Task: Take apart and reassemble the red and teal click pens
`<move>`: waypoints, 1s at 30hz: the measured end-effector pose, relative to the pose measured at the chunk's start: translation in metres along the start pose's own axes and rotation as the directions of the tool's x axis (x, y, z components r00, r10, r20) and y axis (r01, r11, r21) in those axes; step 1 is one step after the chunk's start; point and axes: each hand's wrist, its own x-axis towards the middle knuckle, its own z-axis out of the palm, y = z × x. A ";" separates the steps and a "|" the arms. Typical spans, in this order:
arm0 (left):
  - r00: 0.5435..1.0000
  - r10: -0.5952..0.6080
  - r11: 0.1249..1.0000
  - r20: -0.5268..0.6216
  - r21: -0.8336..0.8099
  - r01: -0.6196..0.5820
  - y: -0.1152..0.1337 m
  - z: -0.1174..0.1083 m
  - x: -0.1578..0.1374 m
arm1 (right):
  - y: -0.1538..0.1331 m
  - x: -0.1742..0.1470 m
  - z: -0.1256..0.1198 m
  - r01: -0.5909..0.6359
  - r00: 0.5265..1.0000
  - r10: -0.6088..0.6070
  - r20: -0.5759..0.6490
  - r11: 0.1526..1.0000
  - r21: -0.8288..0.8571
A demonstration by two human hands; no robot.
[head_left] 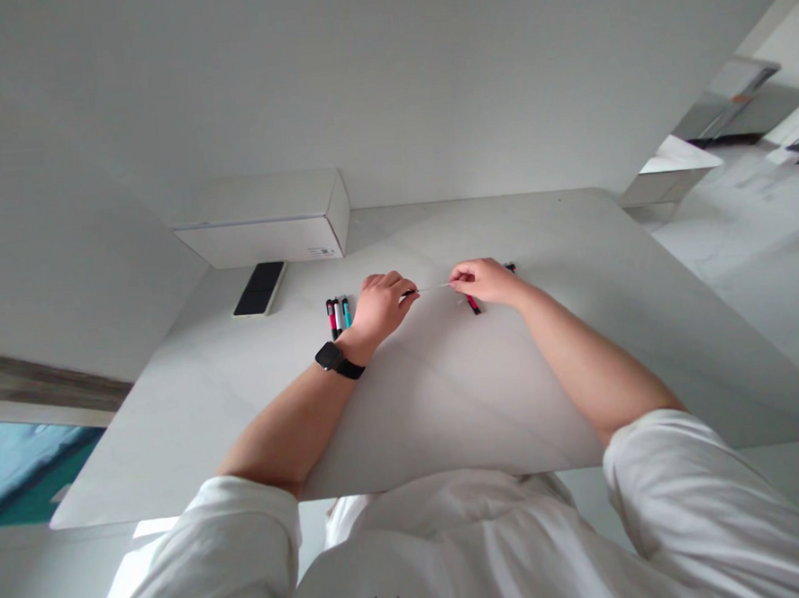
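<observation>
A left hand [381, 307] and right hand [485, 280], each pinched nearly closed, seem to hold a thin pale rod [434, 287] between them; light, aligned grips should avoid bending it. Pens [338, 316] lie beside the left hand.

I hold a thin pale rod [434, 287] between the left hand [381, 305] and right hand [488, 281]. Three pens [337, 315] lie at nine o'clock from the left hand, the phone [260, 289] beyond; a white box [261, 242] stands at ten.

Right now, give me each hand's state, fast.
Left hand: closed, pinching a small dark piece.
Right hand: closed, pinching one end of a thin pale stick.
</observation>
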 end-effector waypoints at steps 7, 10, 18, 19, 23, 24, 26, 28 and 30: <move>1.000 -0.025 0.999 -0.018 -0.037 0.024 0.001 0.001 0.000 | 0.008 0.004 0.002 -0.040 0.998 0.046 -0.036 0.987 0.157; 0.999 -0.040 0.998 -0.013 -0.053 0.040 0.001 0.002 0.001 | 0.009 0.007 0.008 -0.018 0.995 0.053 -0.084 0.927 0.374; 0.999 -0.040 0.997 -0.023 -0.066 0.039 -0.001 0.005 0.001 | 0.009 0.012 0.005 0.032 0.948 0.200 -0.246 0.710 0.703; 0.999 -0.041 0.997 -0.026 -0.061 0.039 -0.001 0.005 0.001 | 0.010 0.012 0.003 0.052 0.939 0.210 -0.271 0.694 0.718; 0.999 -0.038 0.999 -0.030 -0.030 0.037 -0.002 0.006 0.000 | 0.017 0.012 -0.002 0.067 0.930 0.193 -0.312 0.746 0.662; 0.999 -0.034 0.999 -0.028 -0.020 0.033 -0.002 0.006 0.000 | 0.018 0.012 -0.002 0.058 0.937 0.167 -0.308 0.793 0.606; 0.999 -0.021 1.000 -0.025 -0.006 0.021 -0.002 0.007 -0.001 | 0.019 0.011 0.001 0.036 0.955 0.095 -0.279 0.903 0.428; 1.000 -0.008 1.000 -0.022 0.001 0.008 -0.001 0.007 -0.001 | 0.018 0.010 0.006 0.013 0.974 0.031 -0.223 0.981 0.195; 1.000 0.001 1.000 -0.014 0.002 -0.001 0.000 0.006 -0.002 | 0.015 0.009 0.012 -0.003 0.985 0.000 -0.171 1.000 -0.018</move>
